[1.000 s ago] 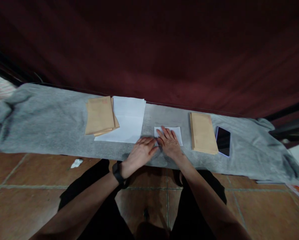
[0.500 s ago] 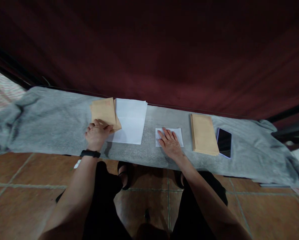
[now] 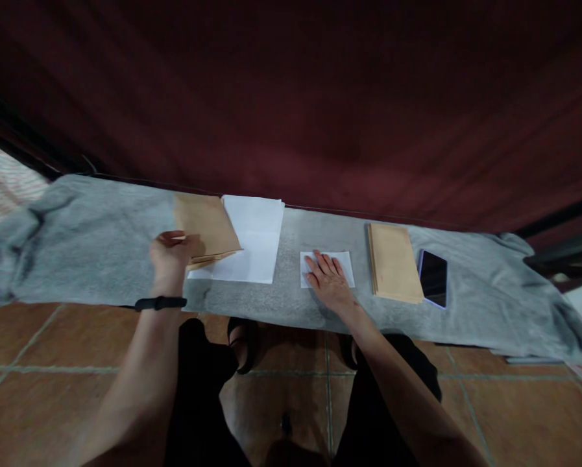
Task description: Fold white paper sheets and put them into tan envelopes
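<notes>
1. The left hand [image 3: 170,259] is at the left side of the left envelope stack [image 3: 213,224], thumb over the brown paper and fingers curled by its edge; I cannot tell whether that grip has closed on an envelope. To handle it well, pinch a single layer near the edge and keep the rest down (the layers fan out at the lower side, so two could easily come together).
2. The right hand [image 3: 330,282] lies flat, fingers spread and grasping nothing, on the small white paper [image 3: 345,263], right of the surface's [image 3: 100,246] middle and nearer its near edge than the far one. Even, light pressure should keep that piece flat and in place.
3. The white sheets [image 3: 256,237] reach close to the far edge and lie partly under the left envelope stack, so a low drag could shift them.
4. Against half a second ago, the left hand has moved from the stack's near side towards the surface's left end. The top envelope's outline now slants differently, and its red mark no longer shows. The right hand has stayed put.
</notes>
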Demonstrator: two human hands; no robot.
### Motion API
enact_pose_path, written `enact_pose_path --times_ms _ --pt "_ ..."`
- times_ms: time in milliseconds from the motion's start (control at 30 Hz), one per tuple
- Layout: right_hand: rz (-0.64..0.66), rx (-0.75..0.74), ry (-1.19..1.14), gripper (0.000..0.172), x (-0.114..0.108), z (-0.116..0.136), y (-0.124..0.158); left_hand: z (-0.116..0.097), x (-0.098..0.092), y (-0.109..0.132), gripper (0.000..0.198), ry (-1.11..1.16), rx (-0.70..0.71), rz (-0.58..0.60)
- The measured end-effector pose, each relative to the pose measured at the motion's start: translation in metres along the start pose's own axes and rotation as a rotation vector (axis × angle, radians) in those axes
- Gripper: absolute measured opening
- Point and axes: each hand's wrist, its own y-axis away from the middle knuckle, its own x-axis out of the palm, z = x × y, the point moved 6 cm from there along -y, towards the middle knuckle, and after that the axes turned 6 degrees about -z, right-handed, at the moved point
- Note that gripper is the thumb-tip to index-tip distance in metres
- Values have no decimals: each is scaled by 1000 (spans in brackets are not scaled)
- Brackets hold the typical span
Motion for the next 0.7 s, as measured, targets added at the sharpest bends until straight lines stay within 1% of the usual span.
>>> enact_pose_path --times_ms 67,100,133,167,200,300,367,433,533,600,633,700 --pt "-2 8 -33 49 0 0 0 -4 11 7 22 161 -71 -11" --pt "-6 15 -59 49 0 -1 0 -7 19 14 24 210 -97 17" --pt "-14 25 -98 48 0 -1 0 -11 28 22 27 280 -134 61" --pt "-23 38 -151 47 -2 -1 -1 -13 39 33 30 464 -228 113" --pt "-35 55 -224 47 -4 0 -2 -18 50 45 31 519 -252 176" --pt "-47 148 -574 47 -10 2 -5 -29 79 88 35 598 -297 329" --pt "-26 216 -869 47 -13 5 -6 -34 99 121 38 691 -375 488" --pt "-27 295 -1122 44 -16 8 -7 -39 114 149 39 720 -377 606" --pt "-90 508 -1377 36 -13 1 -5 -43 127 177 38 734 -342 703" --pt "-95 647 -1492 34 -8 -4 -3 -44 130 186 37 751 -314 723" --pt "-85 687 -1535 34 -6 -6 -3 -44 131 189 36 764 -296 716" --pt "-64 711 -1596 36 -6 -7 -3 -43 131 190 35 792 -269 686"
